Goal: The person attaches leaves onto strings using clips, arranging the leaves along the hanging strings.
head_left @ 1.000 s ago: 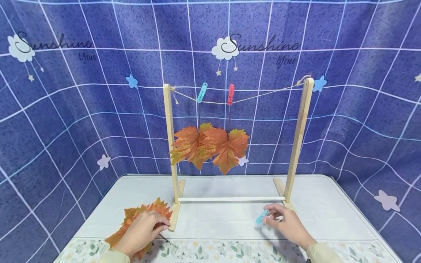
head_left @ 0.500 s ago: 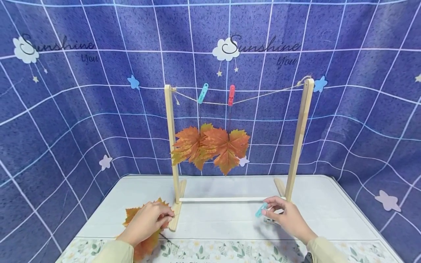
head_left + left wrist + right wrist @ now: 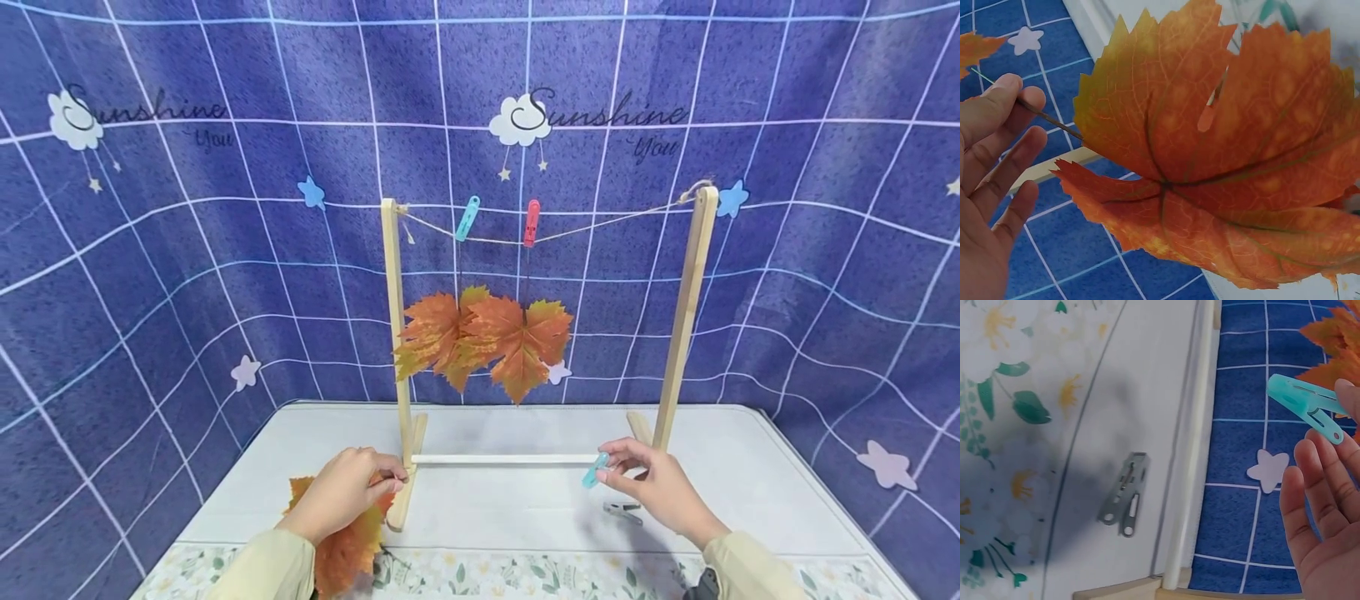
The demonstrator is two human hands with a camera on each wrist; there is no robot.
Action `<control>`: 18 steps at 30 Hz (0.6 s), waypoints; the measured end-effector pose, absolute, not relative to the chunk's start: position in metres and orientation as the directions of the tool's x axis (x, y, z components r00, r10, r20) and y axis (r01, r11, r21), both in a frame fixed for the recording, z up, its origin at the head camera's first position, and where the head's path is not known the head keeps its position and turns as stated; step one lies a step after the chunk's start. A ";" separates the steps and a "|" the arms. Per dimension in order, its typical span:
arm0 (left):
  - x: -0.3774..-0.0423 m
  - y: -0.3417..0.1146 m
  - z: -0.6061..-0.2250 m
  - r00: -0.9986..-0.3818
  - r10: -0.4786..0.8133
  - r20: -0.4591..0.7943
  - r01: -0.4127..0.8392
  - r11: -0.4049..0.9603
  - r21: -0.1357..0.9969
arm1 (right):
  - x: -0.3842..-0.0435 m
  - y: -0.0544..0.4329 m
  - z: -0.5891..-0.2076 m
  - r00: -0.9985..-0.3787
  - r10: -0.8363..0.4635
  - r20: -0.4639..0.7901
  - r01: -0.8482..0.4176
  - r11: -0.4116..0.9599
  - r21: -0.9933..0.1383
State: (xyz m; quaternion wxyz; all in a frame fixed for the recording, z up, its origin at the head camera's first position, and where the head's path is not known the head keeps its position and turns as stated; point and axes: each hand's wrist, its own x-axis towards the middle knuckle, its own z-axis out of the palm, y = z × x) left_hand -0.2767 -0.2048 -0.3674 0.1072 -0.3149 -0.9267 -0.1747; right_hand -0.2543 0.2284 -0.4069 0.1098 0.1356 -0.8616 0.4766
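Observation:
My left hand (image 3: 348,493) pinches the thin dark stem of an orange artificial leaf (image 3: 1210,181) between thumb and forefinger. In the head view that leaf hangs below the hand, partly hidden by it, beside the rack's left foot. My right hand (image 3: 656,483) holds a teal clothespin (image 3: 1304,400) between thumb and fingers, a little above the table at the rack's right side. On the wooden rack (image 3: 684,325), a string (image 3: 600,223) carries a teal clothespin (image 3: 467,219) and a red clothespin (image 3: 532,223). From them hang two overlapping orange leaves (image 3: 517,337) by their stems.
A grey clothespin (image 3: 1125,494) lies on the white table (image 3: 517,517) below my right hand. The rack's white crossbar (image 3: 510,459) runs low between its feet. Behind stands a blue gridded cloth (image 3: 225,250); a floral strip (image 3: 465,575) edges the table's front.
My left hand has lifted its leaf up and to the right. The right hand has risen slightly with the teal clothespin, leaving the grey clothespin in plain view. The head view has shifted a little.

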 end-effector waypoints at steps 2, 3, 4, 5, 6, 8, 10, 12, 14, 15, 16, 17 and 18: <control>-0.277 -0.203 -0.365 -0.791 0.537 0.293 0.607 0.745 0.277 | -0.255 0.229 -0.404 -0.937 -0.132 0.324 -0.344 0.514 -0.785; -0.277 -0.202 -0.363 -0.800 0.528 0.285 0.597 0.748 0.289 | -0.256 0.229 -0.402 -0.936 -0.136 0.324 -0.346 0.515 -0.784; -0.277 -0.202 -0.363 -0.809 0.519 0.278 0.586 0.752 0.301 | -0.256 0.229 -0.401 -0.936 -0.139 0.323 -0.347 0.512 -0.786; -0.277 -0.202 -0.362 -0.817 0.509 0.270 0.574 0.756 0.314 | -0.257 0.229 -0.399 -0.936 -0.143 0.322 -0.349 0.508 -0.788; -0.277 -0.201 -0.362 -0.825 0.499 0.264 0.563 0.760 0.325 | -0.257 0.229 -0.398 -0.936 -0.146 0.321 -0.349 0.504 -0.790; -0.278 -0.201 -0.361 -0.837 0.484 0.255 0.546 0.762 0.347 | -0.257 0.229 -0.394 -0.936 -0.149 0.318 -0.349 0.500 -0.793; -0.278 -0.200 -0.360 -0.843 0.475 0.252 0.537 0.759 0.368 | -0.258 0.230 -0.391 -0.935 -0.145 0.323 -0.351 0.503 -0.790; -0.278 -0.199 -0.359 -0.846 0.467 0.256 0.533 0.752 0.388 | -0.258 0.230 -0.387 -0.931 -0.144 0.335 -0.360 0.510 -0.781; -0.278 -0.197 -0.357 -0.853 0.457 0.253 0.522 0.743 0.419 | -0.259 0.230 -0.384 -0.926 -0.143 0.348 -0.370 0.519 -0.771; -0.278 -0.196 -0.356 -0.858 0.449 0.250 0.514 0.739 0.436 | -0.259 0.230 -0.382 -0.924 -0.145 0.354 -0.375 0.521 -0.767; -0.278 -0.194 -0.355 -0.863 0.440 0.250 0.506 0.736 0.451 | -0.259 0.230 -0.381 -0.921 -0.147 0.361 -0.382 0.523 -0.762; -0.278 -0.193 -0.354 -0.868 0.431 0.246 0.496 0.732 0.468 | -0.259 0.230 -0.379 -0.919 -0.148 0.366 -0.387 0.525 -0.758; -0.278 -0.191 -0.353 -0.874 0.421 0.244 0.486 0.728 0.484 | -0.259 0.230 -0.377 -0.917 -0.149 0.370 -0.390 0.526 -0.756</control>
